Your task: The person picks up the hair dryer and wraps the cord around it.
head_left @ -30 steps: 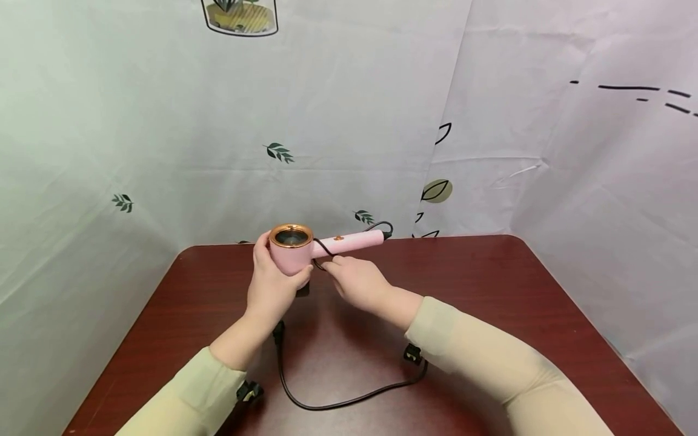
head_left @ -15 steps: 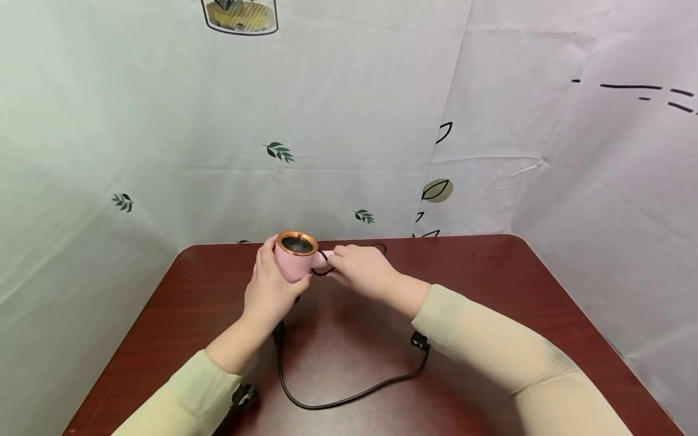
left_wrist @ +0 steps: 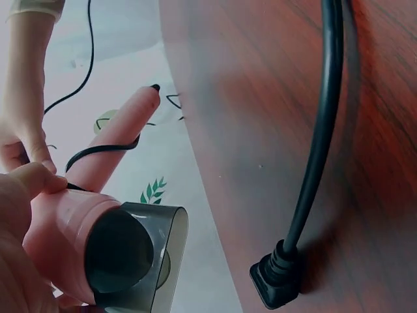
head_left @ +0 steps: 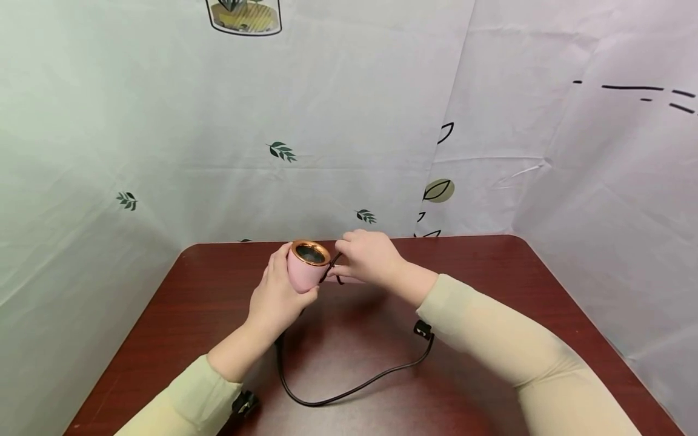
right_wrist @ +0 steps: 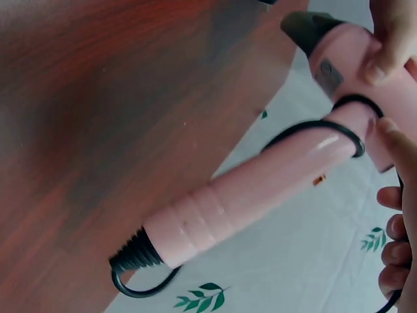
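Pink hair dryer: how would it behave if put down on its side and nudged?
The pink hair dryer could be slightly slippery, since its surface looks smooth with glossy highlights. It might rock, as its handle looks rounded, but probably wouldn't roll far because that handle juts sideways from the barrel.

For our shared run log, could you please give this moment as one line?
left hand: holds pink hair dryer | right hand: grips black cord | black cord: looped around handle
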A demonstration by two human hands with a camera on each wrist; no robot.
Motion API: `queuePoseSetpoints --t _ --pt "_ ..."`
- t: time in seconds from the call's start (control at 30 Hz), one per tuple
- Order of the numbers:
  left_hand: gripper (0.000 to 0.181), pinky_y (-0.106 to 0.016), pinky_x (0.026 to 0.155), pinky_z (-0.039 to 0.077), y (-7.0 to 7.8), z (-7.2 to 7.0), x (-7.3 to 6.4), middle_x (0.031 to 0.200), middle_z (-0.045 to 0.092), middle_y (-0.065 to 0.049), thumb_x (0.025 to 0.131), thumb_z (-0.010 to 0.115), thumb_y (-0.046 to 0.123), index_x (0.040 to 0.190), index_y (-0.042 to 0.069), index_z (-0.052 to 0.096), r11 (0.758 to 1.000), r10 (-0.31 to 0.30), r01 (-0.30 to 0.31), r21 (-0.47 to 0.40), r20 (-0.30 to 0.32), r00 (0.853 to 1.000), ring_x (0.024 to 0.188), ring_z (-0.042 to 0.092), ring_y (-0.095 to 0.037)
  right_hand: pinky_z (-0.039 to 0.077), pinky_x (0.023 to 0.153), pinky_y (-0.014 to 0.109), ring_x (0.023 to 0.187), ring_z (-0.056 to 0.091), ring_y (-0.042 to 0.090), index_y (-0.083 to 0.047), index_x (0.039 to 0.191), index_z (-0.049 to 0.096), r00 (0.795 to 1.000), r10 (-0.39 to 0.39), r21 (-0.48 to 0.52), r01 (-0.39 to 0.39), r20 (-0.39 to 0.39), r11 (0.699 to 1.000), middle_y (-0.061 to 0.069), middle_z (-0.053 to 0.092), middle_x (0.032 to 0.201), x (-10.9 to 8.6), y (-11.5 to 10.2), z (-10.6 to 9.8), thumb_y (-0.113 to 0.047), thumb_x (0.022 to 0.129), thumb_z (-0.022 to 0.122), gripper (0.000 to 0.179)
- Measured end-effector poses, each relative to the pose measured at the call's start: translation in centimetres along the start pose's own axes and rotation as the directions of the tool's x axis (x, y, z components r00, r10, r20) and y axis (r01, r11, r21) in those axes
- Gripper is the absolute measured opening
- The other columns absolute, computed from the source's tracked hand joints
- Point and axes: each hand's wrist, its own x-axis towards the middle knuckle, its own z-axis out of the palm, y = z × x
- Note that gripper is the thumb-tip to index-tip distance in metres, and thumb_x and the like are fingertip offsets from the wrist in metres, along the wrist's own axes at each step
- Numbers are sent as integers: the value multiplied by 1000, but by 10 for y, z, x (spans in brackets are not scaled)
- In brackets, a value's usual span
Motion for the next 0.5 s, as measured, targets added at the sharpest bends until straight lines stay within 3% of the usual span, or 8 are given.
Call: queuePoseSetpoints --t 0.1,0.2,0.37,0.5 --pt "99 -53 68 51 1 -1 -2 135 47 -11 69 82 35 150 12 29 1000 16 -16 10 19 1000 109 56 -32 43 48 29 61 51 12 -19 79 62 999 6 2 -7 45 1000 -6 48 70 2 6 -2 -57 75 79 42" --pt "100 -53 70 51 1 -2 -4 136 48 -12 70 82 35 150 11 28 1000 26 -26 9 35 999 110 56 -32 44 51 29 64 52 9 -20 83 65 993 53 72 -61 106 996 -8 53 75 3 12 -5 -55 76 79 39" --pt "101 -52 73 51 1 -5 -8 136 48 -11 69 83 35 150 12 29 999 39 -39 2 47 998 110 56 -31 46 59 30 70 54 8 -23 89 68 959 191 166 -227 210 960 -11 59 83 5 25 -7 -56 77 78 37" --pt "101 -52 73 52 2 -7 -11 135 49 -10 68 84 36 150 13 30 998 62 -62 0 42 997 111 57 -30 45 63 32 72 53 9 -24 90 68 937 232 187 -285 263 940 -12 57 83 7 31 -8 -58 77 77 38"
